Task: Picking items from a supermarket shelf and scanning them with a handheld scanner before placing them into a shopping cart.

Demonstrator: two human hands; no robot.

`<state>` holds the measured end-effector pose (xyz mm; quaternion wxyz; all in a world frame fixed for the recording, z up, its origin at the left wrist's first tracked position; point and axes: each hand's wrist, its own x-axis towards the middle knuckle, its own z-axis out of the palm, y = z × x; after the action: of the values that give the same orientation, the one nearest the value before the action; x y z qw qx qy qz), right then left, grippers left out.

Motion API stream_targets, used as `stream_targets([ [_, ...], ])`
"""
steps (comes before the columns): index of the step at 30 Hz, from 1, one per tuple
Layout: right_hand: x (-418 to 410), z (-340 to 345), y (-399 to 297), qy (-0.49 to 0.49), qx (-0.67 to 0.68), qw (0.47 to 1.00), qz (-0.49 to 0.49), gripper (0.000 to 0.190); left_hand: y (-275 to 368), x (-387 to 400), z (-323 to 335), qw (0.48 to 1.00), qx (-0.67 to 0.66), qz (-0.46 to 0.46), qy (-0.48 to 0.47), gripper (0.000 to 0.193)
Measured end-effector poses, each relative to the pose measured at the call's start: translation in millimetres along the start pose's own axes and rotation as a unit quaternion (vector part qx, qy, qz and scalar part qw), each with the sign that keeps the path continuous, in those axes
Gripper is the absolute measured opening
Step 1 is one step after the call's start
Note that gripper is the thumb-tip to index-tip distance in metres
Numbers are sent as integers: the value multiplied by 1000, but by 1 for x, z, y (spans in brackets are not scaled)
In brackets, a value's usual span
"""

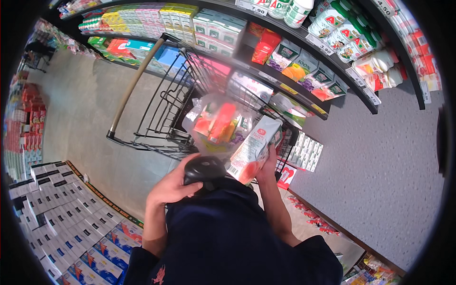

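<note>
In my left hand (171,185) is a black handheld device (204,169), which looks like a barcode scanner, held close to my body. Fingers of my right hand (268,162) wrap the side of a white juice carton (257,149) with peaches printed on it. The carton is tilted, its barcode at the lower corner towards the black device. Just beyond both hands, a clear plastic bag (194,117) with several juice cartons, one of them red (221,123), sits in a black wire shopping cart (156,124). The carton partly hides the bag's right side.
Dark shelves (242,60) at the back carry boxed drinks, juice cartons (299,67) and white bottles (327,25). A grey speckled surface (367,149) extends on the right. Stacked white boxes (64,213) fill the lower left. Grey floor (89,96) lies left of the cart handle (137,82).
</note>
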<state>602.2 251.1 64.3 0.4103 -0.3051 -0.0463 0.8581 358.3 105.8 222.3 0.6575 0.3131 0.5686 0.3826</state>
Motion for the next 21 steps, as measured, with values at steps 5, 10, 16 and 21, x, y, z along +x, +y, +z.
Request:
stream_targets([
  [5,0,7,1,15,-23,1000,2,55,1,2,0,1000,20,-4,-8,73],
  [10,-1,17,-1,21,-34,999,33,51,-13,1,-10,998,-34,35,27,71],
  [16,15,26,3,-1,-81,972,222,42,-58,7,-48,977,-99,41,185,68],
  [21,43,40,37,30,-169,941,291,39,-106,17,-79,953,-6,8,303,67],
])
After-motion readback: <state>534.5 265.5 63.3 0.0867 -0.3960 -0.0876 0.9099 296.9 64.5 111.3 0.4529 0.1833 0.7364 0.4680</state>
